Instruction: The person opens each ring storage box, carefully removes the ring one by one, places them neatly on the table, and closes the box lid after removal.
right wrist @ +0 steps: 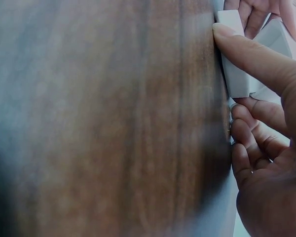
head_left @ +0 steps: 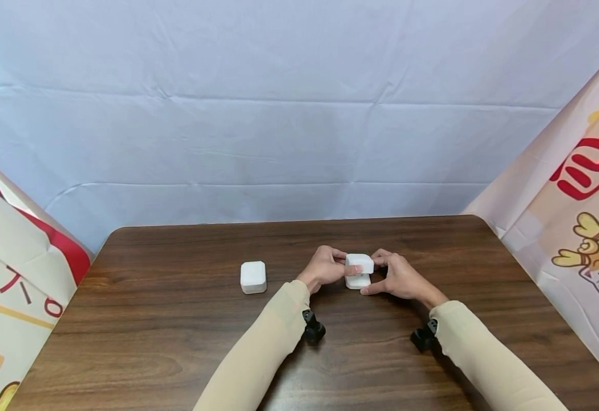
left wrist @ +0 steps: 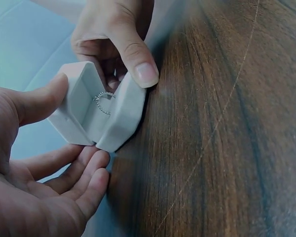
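Ring box (head_left: 359,270) — white, lid partly raised — sits near the middle of the table (head_left: 176,342), held from both sides. Left hand (head_left: 325,267) grips the lid with thumb and fingers; right hand (head_left: 399,277) pinches the base. Inside, a ring (left wrist: 103,101) shows. Left of them, well apart, lies a second, closed white box (head_left: 253,277).

White ring box (head_left: 359,271), second white box (head_left: 253,277), dark wood-grain table (head_left: 176,319)
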Motion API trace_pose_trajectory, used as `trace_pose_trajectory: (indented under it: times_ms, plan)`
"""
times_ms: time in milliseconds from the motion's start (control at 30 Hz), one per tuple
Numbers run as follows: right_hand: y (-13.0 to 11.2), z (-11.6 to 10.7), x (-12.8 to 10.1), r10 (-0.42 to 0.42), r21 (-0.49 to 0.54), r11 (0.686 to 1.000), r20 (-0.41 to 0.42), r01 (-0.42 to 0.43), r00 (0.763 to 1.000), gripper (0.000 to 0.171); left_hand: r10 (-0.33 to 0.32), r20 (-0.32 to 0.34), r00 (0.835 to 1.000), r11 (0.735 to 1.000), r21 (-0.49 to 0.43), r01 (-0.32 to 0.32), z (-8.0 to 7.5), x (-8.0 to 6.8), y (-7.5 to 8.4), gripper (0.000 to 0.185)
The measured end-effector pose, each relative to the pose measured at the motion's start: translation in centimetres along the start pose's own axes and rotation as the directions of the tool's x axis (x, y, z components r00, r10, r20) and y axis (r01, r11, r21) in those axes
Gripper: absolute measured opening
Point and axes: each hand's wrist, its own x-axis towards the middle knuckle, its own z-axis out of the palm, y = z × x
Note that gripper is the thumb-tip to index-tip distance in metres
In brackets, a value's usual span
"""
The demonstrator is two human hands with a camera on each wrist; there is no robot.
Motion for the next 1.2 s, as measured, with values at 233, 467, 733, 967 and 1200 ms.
trace_pose_trajectory:
  times_ms: [233,467,733,967,1200]
  plan:
    - [0.02,0.12,0.03,0.001,0.004,1.0,0.002,-0.001,1.0,0.048,-0.014,0.002,1.0,1.0,-0.022,0.014,0.04,0.04,0.03,0.048]
    - [0.26,0.25,-0.06,-0.01,0.004,1.0,0.002,0.01,1.0,0.046,-0.046,-0.03,0.998,0.998,-0.037,0.045,0.08,0.17,-0.03,0.047]
    - [0.07,0.16,0.11,0.011,-0.004,1.0,0.007,-0.011,1.0,0.05,-0.09,-0.086,0.992,0.994,-0.062,0.085,0.24,0.24,0.23,0.046]
    - [0.07,0.13,0.15,0.009,-0.002,1.0,0.015,-0.009,1.0,0.048,-0.105,-0.093,0.99,0.993,-0.072,0.099,0.38,0.27,0.26,0.047]
    - [0.1,0.03,0.17,0.009,-0.006,1.0,0.013,-0.009,1.0,0.048,-0.079,-0.097,0.992,0.994,-0.076,0.072,0.42,0.19,0.14,0.048]
